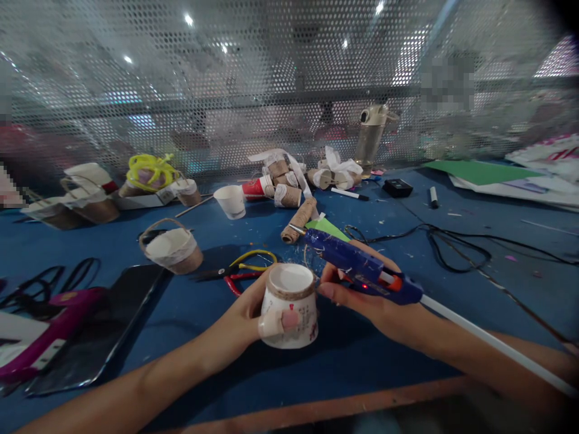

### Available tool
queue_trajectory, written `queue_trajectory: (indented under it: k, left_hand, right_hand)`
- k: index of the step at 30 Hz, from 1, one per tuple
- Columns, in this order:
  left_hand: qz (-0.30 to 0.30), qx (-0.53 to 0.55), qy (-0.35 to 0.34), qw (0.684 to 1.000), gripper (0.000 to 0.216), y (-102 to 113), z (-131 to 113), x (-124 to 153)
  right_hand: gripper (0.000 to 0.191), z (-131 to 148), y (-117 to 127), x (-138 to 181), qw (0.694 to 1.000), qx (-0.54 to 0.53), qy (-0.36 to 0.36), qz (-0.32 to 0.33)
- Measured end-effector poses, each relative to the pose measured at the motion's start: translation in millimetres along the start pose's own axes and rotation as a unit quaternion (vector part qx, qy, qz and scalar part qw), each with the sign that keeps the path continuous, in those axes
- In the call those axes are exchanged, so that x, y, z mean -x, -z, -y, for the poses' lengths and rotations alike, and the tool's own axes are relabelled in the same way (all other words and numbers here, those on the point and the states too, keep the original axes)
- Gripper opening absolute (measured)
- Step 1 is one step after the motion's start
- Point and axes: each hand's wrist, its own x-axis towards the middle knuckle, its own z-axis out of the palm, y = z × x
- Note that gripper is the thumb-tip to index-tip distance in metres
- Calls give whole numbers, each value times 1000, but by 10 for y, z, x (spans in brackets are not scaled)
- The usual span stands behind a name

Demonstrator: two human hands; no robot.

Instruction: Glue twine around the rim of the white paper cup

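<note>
My left hand [253,316] grips a white paper cup [290,307] with a band of brown twine round its rim, thumb pressed on the cup's front. My right hand [362,301] is wrapped round a blue hot glue gun [362,268] with an orange trigger and a white glue stick sticking out of its back. The gun's metal tip points up and left, just past the cup's rim. Both are held low over the blue table [362,361].
Scissors with yellow and red handles [239,271] lie just behind the cup. A twine-wrapped cup basket [172,247], a twine roll [299,220], a plain paper cup [230,200] and several wrapped cups sit farther back. Black cable [452,241] runs right. A perforated metal screen closes the back.
</note>
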Motion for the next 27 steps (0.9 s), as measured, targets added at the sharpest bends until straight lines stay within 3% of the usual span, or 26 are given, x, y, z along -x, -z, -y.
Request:
queue_trajectory:
  k: [13,27]
  left_hand:
    - [71,-16,20,997,48,32,-48,25]
    - [103,64,23,992,44,70,-18,8]
  right_hand:
    - [23,-3,-3,-2,1000,-17,-11,19]
    - [18,-3,-12,-7,1000,-21,-22,6]
